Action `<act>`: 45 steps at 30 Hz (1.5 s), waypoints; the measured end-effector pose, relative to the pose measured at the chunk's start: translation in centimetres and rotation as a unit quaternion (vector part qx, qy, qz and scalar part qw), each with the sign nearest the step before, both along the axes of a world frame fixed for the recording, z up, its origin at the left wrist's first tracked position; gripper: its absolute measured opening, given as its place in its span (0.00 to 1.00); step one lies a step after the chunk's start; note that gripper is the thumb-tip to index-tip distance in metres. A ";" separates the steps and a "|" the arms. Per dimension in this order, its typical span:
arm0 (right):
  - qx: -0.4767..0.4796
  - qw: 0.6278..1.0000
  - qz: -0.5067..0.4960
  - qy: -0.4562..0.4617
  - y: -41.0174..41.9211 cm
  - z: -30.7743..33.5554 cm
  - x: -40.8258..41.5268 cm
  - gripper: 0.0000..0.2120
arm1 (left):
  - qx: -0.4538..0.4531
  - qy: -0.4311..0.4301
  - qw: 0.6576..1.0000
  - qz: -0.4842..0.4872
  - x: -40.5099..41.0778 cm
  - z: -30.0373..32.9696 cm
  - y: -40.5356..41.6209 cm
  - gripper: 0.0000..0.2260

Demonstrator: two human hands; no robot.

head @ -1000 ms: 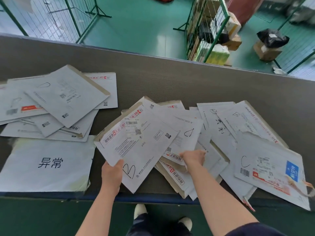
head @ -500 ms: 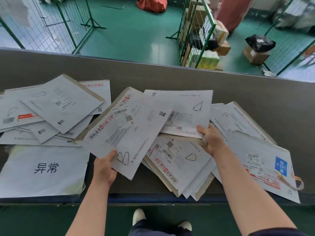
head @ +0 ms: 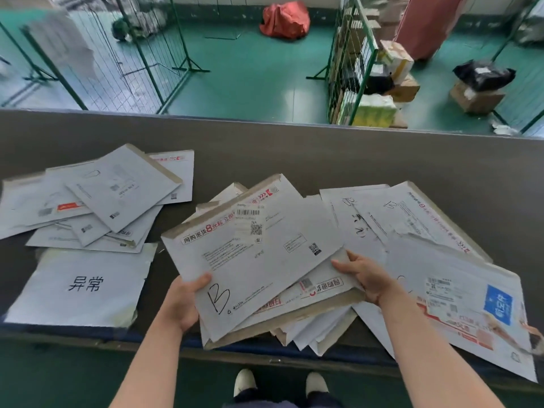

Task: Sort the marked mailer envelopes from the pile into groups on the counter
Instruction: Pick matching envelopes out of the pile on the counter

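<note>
Parcel sorting depot / mail warehouse. Long grey counter strewn with printed mailer envelopes; green painted floor beyond its far edge, green wire cage trolleys stacked with cardboard parcels, red sack on floor.

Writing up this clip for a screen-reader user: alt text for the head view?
Left hand and right hand hold a grey paper mailer envelope marked B over the middle pile, on a dark grey counter with more envelope piles either side.
</note>
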State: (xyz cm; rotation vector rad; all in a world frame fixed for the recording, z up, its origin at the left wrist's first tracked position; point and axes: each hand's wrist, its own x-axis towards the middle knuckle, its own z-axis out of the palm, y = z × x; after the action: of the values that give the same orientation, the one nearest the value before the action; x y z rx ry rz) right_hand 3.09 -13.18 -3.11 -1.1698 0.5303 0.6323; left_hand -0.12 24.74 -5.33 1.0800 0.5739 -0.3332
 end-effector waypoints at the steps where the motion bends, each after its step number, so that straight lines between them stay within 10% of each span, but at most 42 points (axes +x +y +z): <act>1: -0.020 1.000 0.001 -0.002 -0.5 -0.7 0.2 0.15 | 0.014 0.006 1.000 0.023 -0.8 -0.4 -0.6 0.20; 5: -0.382 0.920 0.031 -0.078 -3.2 -4.7 1.7 0.18 | 0.120 0.071 0.982 0.131 -4.0 -1.6 -2.6 0.15; 15: -0.609 0.733 0.273 -0.130 -1.5 -7.2 0.8 0.40 | 0.203 0.108 0.946 0.228 -11.8 0.4 -6.2 0.08; 25: -0.642 0.718 0.224 -0.149 -9.5 -6.4 6.3 0.36 | 0.237 0.092 0.940 0.226 -12.6 -0.3 -9.9 0.10; 33: -0.641 0.641 0.398 -0.142 -11.4 -6.8 9.4 0.41 | 0.253 0.085 0.946 0.182 -9.8 -0.8 -13.9 0.09; 40: -0.485 0.720 0.409 -0.281 -8.3 -6.2 10.4 0.18 | 0.365 0.119 0.907 0.175 -9.7 -1.0 -14.1 0.13; 45: -0.639 0.714 0.233 -0.167 -15.6 -6.2 15.1 0.39 | 0.356 0.132 0.908 0.178 -10.3 -1.7 -13.5 0.13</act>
State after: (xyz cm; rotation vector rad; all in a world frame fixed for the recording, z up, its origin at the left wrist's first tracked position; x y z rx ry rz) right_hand 18.20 -28.74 -9.26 -2.7574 0.3053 0.3914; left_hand -10.46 11.24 -7.05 1.6050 1.1747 0.0719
